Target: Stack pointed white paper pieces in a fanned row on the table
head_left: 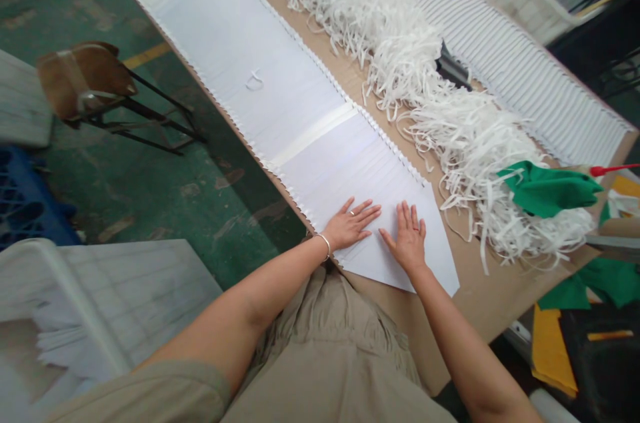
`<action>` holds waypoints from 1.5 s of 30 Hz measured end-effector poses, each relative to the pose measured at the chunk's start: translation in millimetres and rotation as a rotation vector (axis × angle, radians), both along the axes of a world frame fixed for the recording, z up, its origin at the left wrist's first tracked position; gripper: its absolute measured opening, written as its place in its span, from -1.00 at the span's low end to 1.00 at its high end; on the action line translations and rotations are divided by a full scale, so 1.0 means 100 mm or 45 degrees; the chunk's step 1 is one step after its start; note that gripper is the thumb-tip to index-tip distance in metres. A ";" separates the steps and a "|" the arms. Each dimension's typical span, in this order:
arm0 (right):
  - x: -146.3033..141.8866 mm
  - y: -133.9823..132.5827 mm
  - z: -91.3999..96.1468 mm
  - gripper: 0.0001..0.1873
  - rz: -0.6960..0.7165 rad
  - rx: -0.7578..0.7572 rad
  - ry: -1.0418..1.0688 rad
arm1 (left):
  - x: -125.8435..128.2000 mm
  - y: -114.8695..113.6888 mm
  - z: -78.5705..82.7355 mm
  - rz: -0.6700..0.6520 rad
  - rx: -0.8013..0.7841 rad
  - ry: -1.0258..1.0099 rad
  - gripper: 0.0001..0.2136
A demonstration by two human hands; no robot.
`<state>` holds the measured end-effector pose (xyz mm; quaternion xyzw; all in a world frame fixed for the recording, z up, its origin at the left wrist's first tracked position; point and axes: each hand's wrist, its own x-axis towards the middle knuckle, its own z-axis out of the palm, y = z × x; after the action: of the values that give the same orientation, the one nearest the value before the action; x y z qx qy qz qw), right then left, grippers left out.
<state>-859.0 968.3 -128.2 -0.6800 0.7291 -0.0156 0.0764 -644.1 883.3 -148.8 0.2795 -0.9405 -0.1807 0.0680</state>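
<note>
A long row of overlapping white sheets (pixel 320 183) runs down the table, and the sheet at the near end (pixel 435 243) shows the most of its surface. My left hand (pixel 350 224) lies flat on the sheets near their left edge, fingers stretched out, a bracelet on the wrist. To its right, my right hand (pixel 409 239) rests palm down on the near end sheet with its fingers spread. Neither hand grips anything. A small loose white strip (pixel 255 80) lies on the sheets farther up.
A heap of white strips (pixel 450 123) lies along the brown table (pixel 480 283), with a green cloth (pixel 550 188) on it. Beyond is another row of white pieces (pixel 500 56). A stool (pixel 85 83) and a white bin (pixel 130 269) stand at the left.
</note>
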 end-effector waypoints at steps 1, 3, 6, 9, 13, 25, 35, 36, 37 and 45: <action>0.00 -0.01 0.00 -0.16 0.008 -0.008 0.005 | 0.00 0.00 0.00 -0.003 -0.002 -0.001 -0.43; 0.01 -0.01 -0.01 -0.18 0.019 -0.008 0.017 | -0.01 0.00 0.01 -0.007 -0.005 0.000 -0.42; 0.03 -0.01 -0.02 -0.19 0.013 -0.005 0.032 | -0.03 0.00 0.02 -0.002 -0.009 -0.009 -0.44; 0.05 0.00 -0.04 -0.23 -0.006 -0.042 0.054 | -0.05 0.03 0.05 0.015 -0.021 -0.031 -0.44; 0.08 0.02 -0.07 -0.32 0.029 -0.057 0.071 | 0.08 0.08 0.11 0.134 -0.045 -0.063 -0.42; 0.38 -0.54 -0.05 -0.32 0.185 -0.145 0.039 | 0.72 -0.20 -0.05 0.827 -0.010 -0.219 -0.37; 0.61 -0.81 0.08 -0.30 0.177 -0.200 0.010 | 0.98 -0.39 -0.10 1.046 -0.089 -0.114 -0.35; 0.63 -0.81 0.06 -0.31 0.174 -0.186 0.007 | 1.00 -0.39 -0.12 1.040 -0.085 -0.119 -0.35; 0.64 -0.80 0.04 -0.31 0.171 -0.172 0.007 | 1.02 -0.39 -0.13 1.030 -0.081 -0.124 -0.35; 0.73 -0.87 0.03 -0.28 0.064 -0.140 0.008 | 1.47 -0.68 -0.09 1.093 -0.077 -0.147 -0.37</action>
<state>-786.3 880.8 -125.5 -0.7014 0.7100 -0.0515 0.0369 -496.6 815.2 -157.7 0.6527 -0.7462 -0.0925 0.0925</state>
